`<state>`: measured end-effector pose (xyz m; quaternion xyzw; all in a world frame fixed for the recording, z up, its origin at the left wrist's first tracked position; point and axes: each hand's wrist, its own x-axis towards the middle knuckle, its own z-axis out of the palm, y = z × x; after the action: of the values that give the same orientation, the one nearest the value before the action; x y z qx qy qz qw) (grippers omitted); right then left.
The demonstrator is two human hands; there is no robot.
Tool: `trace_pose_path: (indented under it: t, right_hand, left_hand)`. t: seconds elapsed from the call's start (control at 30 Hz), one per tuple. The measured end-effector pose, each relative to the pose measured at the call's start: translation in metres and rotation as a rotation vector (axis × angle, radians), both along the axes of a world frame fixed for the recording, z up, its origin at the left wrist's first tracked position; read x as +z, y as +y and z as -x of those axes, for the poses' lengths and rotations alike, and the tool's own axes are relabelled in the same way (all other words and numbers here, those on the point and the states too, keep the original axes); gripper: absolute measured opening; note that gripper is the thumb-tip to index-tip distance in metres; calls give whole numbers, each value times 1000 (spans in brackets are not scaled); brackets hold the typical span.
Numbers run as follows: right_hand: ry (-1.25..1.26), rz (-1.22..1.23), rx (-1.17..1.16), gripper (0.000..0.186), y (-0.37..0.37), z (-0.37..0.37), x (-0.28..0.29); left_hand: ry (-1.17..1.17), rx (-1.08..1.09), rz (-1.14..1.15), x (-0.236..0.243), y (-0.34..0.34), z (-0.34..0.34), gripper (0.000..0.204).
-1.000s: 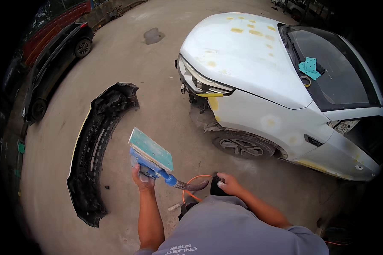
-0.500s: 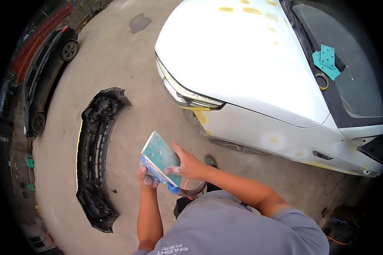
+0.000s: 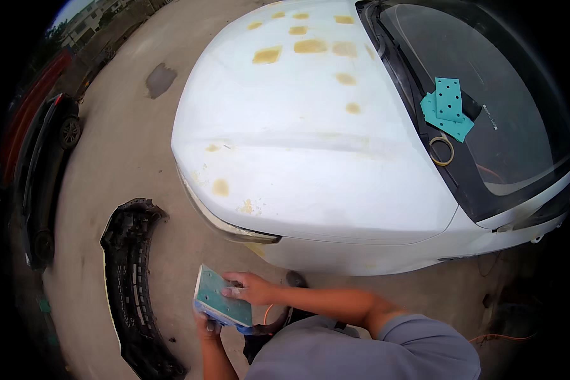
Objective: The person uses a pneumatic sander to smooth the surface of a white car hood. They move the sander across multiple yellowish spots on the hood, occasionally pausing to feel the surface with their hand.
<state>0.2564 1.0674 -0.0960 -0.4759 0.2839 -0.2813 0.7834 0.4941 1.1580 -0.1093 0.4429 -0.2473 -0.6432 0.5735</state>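
A sander (image 3: 225,316) with a blue body is tilted up in front of me. Its rectangular pad faces up, covered by green sandpaper (image 3: 215,288) with holes. My left hand (image 3: 208,328), closed around the blue body from below and the left, supports it; some fingers are hidden behind the tool. My right hand (image 3: 254,289) lies at the pad's right side, thumb on the sandpaper and other fingers at the upper edge. A dark hose (image 3: 277,323) leads off the sander toward my body. Pale dust marks my fingers.
Ahead stands a white car, its hood (image 3: 285,171) dotted with yellowish filler patches. Spare green sanding sheets (image 3: 448,104) and a tape roll (image 3: 441,152) rest near the windshield. A removed bumper (image 3: 130,278) lies left on the concrete. A dark car (image 3: 41,183) is parked beyond. An orange hose (image 3: 503,337) trails at right.
My view has shifted toward the hood, so more of its patches show. The sander and both hands appear lower and slightly left, with the right hand further up the pad.
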Motion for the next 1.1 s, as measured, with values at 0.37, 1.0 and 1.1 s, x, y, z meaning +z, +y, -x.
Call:
trace_pose_path:
  t: [0.37, 1.0, 1.1]
  right_hand:
    - [1218, 961, -1214, 20, -12, 271, 66]
    - [1053, 1287, -1376, 19, -3, 288, 39]
    - [1129, 1221, -1428, 19, -4, 285, 39]
  left_hand:
    - [-1018, 311, -100, 24, -84, -46, 69]
    - [-1691, 337, 511, 272, -308, -135, 59]
    - [-1528, 282, 515, 268, -320, -145, 55]
